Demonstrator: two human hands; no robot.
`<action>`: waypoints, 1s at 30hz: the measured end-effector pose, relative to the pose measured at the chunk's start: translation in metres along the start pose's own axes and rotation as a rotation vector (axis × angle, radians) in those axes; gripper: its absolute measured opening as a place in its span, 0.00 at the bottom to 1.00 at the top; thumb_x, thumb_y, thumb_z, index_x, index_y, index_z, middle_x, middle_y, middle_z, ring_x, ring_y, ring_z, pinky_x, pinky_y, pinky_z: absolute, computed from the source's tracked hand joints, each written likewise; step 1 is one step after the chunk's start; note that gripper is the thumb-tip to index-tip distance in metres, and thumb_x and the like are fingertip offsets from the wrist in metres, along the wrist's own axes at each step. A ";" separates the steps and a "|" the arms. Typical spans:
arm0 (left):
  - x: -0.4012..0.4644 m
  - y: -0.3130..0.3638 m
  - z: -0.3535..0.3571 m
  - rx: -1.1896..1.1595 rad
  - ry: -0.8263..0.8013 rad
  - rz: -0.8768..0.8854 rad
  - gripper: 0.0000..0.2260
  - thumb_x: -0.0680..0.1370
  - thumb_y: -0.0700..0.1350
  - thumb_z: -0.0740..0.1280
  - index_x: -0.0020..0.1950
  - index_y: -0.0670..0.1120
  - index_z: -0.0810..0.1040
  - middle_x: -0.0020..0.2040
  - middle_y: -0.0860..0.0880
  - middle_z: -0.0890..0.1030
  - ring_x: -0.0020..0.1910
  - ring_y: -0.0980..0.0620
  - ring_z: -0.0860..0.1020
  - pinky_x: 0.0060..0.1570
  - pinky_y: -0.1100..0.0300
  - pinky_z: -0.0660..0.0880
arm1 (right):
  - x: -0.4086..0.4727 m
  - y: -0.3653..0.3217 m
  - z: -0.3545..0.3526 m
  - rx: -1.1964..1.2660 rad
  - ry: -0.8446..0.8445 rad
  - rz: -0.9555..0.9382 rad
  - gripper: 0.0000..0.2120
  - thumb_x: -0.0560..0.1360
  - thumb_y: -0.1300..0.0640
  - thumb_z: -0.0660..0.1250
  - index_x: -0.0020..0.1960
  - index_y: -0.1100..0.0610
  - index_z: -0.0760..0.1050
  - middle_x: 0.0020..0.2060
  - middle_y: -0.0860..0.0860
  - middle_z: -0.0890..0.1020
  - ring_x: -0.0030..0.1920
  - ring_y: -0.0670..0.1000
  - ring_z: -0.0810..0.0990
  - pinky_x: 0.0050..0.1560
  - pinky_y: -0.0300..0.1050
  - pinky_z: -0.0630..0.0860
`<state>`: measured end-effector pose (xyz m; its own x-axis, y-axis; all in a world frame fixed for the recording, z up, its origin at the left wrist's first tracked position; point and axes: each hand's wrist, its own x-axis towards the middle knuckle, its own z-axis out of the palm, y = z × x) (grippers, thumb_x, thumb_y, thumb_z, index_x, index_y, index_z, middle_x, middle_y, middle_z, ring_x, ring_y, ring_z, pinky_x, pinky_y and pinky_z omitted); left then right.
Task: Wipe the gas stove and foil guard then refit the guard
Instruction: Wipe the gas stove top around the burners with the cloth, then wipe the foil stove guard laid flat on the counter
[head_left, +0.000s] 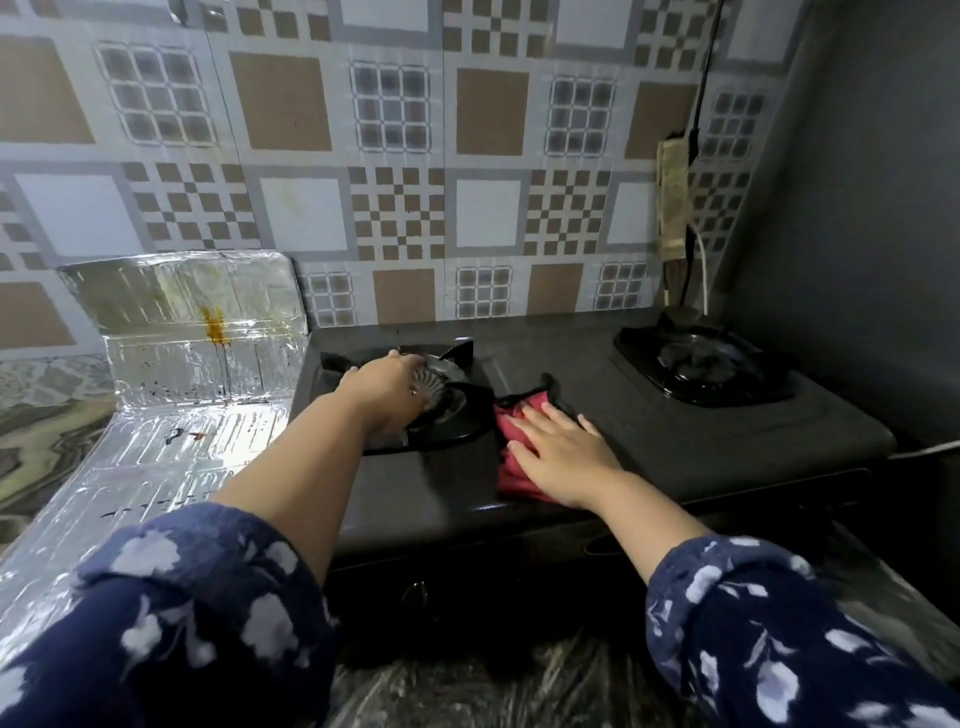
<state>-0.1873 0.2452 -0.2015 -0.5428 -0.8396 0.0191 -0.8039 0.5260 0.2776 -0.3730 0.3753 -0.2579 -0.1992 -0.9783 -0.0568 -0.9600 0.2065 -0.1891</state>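
Left hand (382, 387) hides part of burner (441, 376); red cloth (511, 441) mostly under right hand (563, 454).

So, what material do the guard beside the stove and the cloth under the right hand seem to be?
Guard: likely thin aluminium foil; shiny, crinkled, mirror-like, with brown drip stains. Cloth: seemingly soft woven fabric, matte red, bunched in folds under the flat right hand.

The stove (649, 441) top lies bare between its two burners, save where the right hand (558, 457) presses a red cloth (511, 467) flat. The left hand (382, 389) covers the left burner (447, 395). The foil guard (197, 332) walls the stove's left side; a dark wall (857, 208) closes the right.
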 end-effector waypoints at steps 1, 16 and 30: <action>-0.009 0.000 0.002 -0.007 0.004 -0.008 0.25 0.78 0.50 0.61 0.74 0.50 0.62 0.75 0.43 0.62 0.73 0.44 0.63 0.71 0.45 0.60 | -0.008 -0.005 0.003 0.005 0.021 0.003 0.25 0.80 0.42 0.45 0.77 0.45 0.51 0.78 0.43 0.51 0.77 0.46 0.45 0.76 0.54 0.42; -0.099 -0.068 0.011 0.005 0.007 -0.087 0.21 0.76 0.47 0.62 0.70 0.49 0.69 0.68 0.46 0.71 0.65 0.44 0.72 0.66 0.46 0.67 | -0.034 -0.111 0.037 0.007 0.244 -0.190 0.23 0.80 0.44 0.50 0.73 0.49 0.65 0.74 0.46 0.66 0.75 0.46 0.59 0.72 0.50 0.54; -0.186 -0.195 0.012 -0.022 0.014 -0.249 0.21 0.80 0.50 0.57 0.73 0.48 0.64 0.74 0.47 0.65 0.71 0.45 0.66 0.69 0.44 0.63 | -0.008 -0.270 0.054 -0.008 0.247 -0.438 0.22 0.81 0.43 0.50 0.55 0.54 0.78 0.47 0.55 0.83 0.48 0.59 0.80 0.53 0.51 0.70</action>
<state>0.0678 0.3004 -0.2705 -0.3248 -0.9450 -0.0392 -0.9069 0.2995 0.2964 -0.1015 0.3278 -0.2595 0.1832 -0.9479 0.2607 -0.9651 -0.2239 -0.1357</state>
